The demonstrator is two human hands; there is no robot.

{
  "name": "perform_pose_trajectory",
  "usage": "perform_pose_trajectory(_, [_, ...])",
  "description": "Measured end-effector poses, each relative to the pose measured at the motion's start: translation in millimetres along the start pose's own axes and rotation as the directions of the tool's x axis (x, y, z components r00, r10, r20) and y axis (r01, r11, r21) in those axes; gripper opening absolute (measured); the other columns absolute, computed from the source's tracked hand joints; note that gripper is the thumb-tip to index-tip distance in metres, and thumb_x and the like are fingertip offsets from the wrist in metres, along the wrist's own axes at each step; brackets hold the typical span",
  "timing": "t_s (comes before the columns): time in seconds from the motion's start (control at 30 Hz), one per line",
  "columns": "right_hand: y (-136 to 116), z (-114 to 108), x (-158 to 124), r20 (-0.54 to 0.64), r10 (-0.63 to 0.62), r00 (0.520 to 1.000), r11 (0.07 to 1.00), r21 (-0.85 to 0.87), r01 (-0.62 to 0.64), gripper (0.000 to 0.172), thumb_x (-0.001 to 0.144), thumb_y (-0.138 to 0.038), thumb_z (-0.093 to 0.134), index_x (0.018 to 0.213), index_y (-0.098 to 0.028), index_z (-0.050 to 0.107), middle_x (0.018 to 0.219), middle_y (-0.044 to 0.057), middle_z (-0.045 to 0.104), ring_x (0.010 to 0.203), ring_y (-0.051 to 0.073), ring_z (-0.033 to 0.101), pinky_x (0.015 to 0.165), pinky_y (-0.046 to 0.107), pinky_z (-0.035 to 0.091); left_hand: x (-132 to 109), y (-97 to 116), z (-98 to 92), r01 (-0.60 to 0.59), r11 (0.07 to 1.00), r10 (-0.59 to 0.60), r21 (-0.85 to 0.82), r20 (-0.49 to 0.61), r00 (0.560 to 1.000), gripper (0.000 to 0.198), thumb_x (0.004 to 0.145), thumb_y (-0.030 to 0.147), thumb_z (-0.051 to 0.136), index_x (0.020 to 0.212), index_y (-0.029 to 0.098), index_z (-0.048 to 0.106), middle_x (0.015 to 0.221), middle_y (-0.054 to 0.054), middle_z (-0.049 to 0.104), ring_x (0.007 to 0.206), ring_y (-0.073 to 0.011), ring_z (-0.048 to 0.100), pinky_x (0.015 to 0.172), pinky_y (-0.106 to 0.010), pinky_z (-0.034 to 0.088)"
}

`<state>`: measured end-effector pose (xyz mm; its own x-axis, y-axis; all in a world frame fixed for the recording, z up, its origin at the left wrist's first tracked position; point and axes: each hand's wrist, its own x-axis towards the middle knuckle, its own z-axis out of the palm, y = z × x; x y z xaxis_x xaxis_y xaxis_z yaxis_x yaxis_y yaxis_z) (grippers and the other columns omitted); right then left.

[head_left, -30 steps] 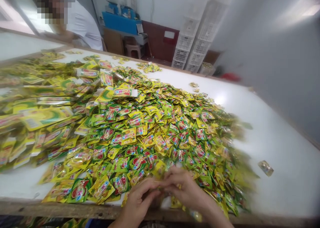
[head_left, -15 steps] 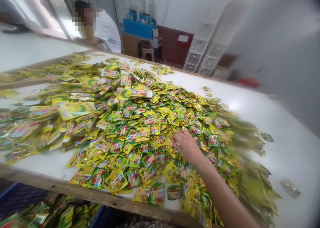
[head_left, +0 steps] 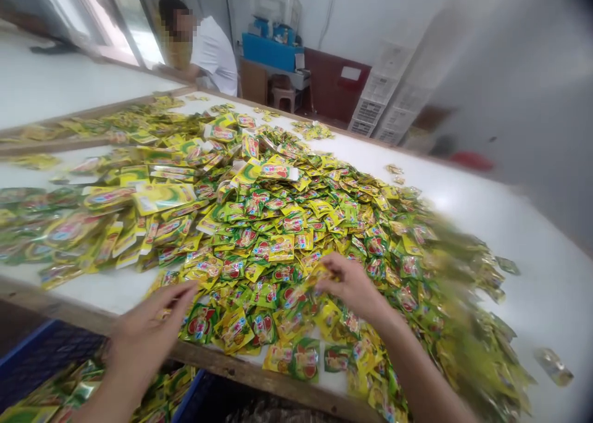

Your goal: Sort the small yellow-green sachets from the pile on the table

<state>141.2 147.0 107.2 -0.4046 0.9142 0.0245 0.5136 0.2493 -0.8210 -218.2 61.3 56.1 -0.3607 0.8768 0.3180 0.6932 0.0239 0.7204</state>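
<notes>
A large heap of small shiny yellow and green packets (head_left: pixel 278 225) printed with red fruit covers the white table (head_left: pixel 467 194). My right hand (head_left: pixel 349 281) is at the front of the heap, its fingers and thumb closed on a yellow packet (head_left: pixel 315 276). To the left, my left hand (head_left: pixel 148 324) hangs over the table's front edge, beside the nearest packets. Its fingers point forward, with a gap between thumb and fingers, and nothing shows in it. Flat yellow boxes (head_left: pixel 164 197) with white ends lie on the left of the heap.
Below the wooden table edge (head_left: pixel 250 376) stands a blue crate (head_left: pixel 28 355) with more packets in it. A co-worker in a white shirt (head_left: pixel 217 55) sits beyond the table. White plastic crates (head_left: pixel 377 89) are stacked at the back wall. Wooden strips (head_left: pixel 60 145) divide the table.
My left hand has come into view at lower left. My right hand has drawn back slightly toward me and lifted a yellow packet. The view has shifted a little.
</notes>
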Motion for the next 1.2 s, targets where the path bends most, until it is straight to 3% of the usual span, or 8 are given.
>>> perform_pose_trajectory(0.1, [-19.9, 45.2, 13.0, 0.086, 0.003, 0.996, 0.978, 0.209, -0.021, 0.007, 0.077, -0.020, 0.070, 0.076, -0.019, 0.063, 0.070, -0.005, 0.059, 0.067, 0.013, 0.053, 0.061, 0.021, 0.038, 2.9, 18.0, 32.5, -0.108, 0.994, 0.104, 0.011, 0.182, 0.978, 0.022, 0.086, 0.042, 0.061, 0.095, 0.026, 0.074, 0.098, -0.001, 0.075, 0.091, -0.0211, 0.069, 0.083, -0.031, 0.052])
perform_pose_trajectory(0.2, [-27.7, 74.6, 34.0, -0.005, 0.080, 0.997, 0.967, 0.242, -0.077, 0.014, 0.073, -0.021, 0.073, 0.070, -0.019, 0.059, 0.062, -0.007, 0.050, 0.060, 0.012, 0.046, 0.055, 0.021, 0.033, -6.3, 39.2, 57.5, -0.083, 0.994, 0.063, 0.070, 0.252, 0.966, 0.024, 0.087, 0.045, 0.059, 0.085, 0.026, 0.072, 0.082, 0.000, 0.074, 0.075, -0.0199, 0.067, 0.069, -0.030, 0.051])
perform_pose_trajectory(0.4, [-9.5, 64.8, 21.6, -0.074, 0.279, 0.957, 0.870, 0.442, -0.219, 0.023, 0.071, -0.032, 0.071, 0.068, -0.020, 0.052, 0.058, -0.008, 0.041, 0.054, 0.011, 0.040, 0.050, 0.022, 0.033, -29.5, 54.8, 82.2, -0.046, 0.992, 0.015, 0.122, 0.244, 0.970, 0.026, 0.080, 0.043, 0.068, 0.066, 0.022, 0.060, 0.073, -0.002, 0.063, 0.076, -0.0224, 0.059, 0.068, -0.032, 0.043])
perform_pose_trajectory(0.5, [3.8, 64.9, -1.3, -0.072, 0.342, 0.937, 0.878, 0.381, -0.291, 0.031, 0.068, -0.032, 0.073, 0.060, -0.021, 0.046, 0.055, -0.009, 0.032, 0.051, 0.010, 0.032, 0.048, 0.021, 0.028, -32.7, 52.1, 85.1, -0.054, 0.995, 0.029, 0.089, 0.263, 0.964, 0.027, 0.086, 0.037, 0.061, 0.064, 0.022, 0.058, 0.071, -0.001, 0.059, 0.074, -0.0200, 0.057, 0.068, -0.031, 0.042])
perform_pose_trajectory(0.73, [13.6, 96.0, -11.2, -0.139, 0.259, 0.956, 0.962, -0.056, -0.269, 0.013, 0.070, -0.018, 0.066, 0.079, -0.021, 0.057, 0.062, -0.004, 0.051, 0.056, 0.015, 0.049, 0.052, 0.024, 0.032, -11.8, 33.7, 55.2, -0.097, 0.993, 0.072, 0.069, 0.302, 0.951, 0.023, 0.088, 0.037, 0.057, 0.070, 0.023, 0.062, 0.072, 0.001, 0.063, 0.067, -0.0159, 0.060, 0.062, -0.025, 0.046])
perform_pose_trajectory(0.93, [18.8, 98.4, -19.1, -0.157, 0.196, 0.968, 0.888, -0.390, -0.243, 0.014, 0.081, -0.029, 0.062, 0.079, -0.022, 0.051, 0.075, 0.007, 0.062, 0.065, 0.023, 0.061, 0.056, 0.029, 0.037, 66.4, -15.1, -13.6, -0.035, 0.960, 0.048, 0.277, -0.041, 0.998, 0.018, 0.088, 0.033, 0.054, 0.088, 0.021, 0.067, 0.095, -0.007, 0.069, 0.093, -0.0246, 0.062, 0.082, -0.033, 0.047])
perform_pose_trajectory(1.03, [17.7, 103.4, -21.3, -0.144, 0.173, 0.974, 0.887, -0.407, -0.217, 0.017, 0.077, -0.026, 0.064, 0.076, -0.024, 0.047, 0.079, 0.006, 0.061, 0.068, 0.024, 0.060, 0.057, 0.029, 0.036, 113.2, -29.5, -30.3, -0.012, 0.941, 0.053, 0.338, -0.113, 0.992, 0.022, 0.079, 0.036, 0.064, 0.092, 0.019, 0.068, 0.098, -0.013, 0.068, 0.101, -0.0327, 0.058, 0.087, -0.042, 0.042])
perform_pose_trajectory(1.2, [19.3, 112.6, -29.9, -0.186, 0.201, 0.962, 0.961, -0.155, -0.231, 0.024, 0.072, -0.028, 0.064, 0.070, -0.025, 0.041, 0.062, -0.002, 0.051, 0.058, 0.020, 0.050, 0.054, 0.027, 0.035, 149.5, -23.9, -17.4, -0.080, 0.958, 0.086, 0.277, -0.007, 0.996, 0.023, 0.059, 0.028, 0.078, 0.080, 0.020, 0.072, 0.084, -0.010, 0.072, 0.101, -0.0350, 0.058, 0.093, -0.047, 0.037])
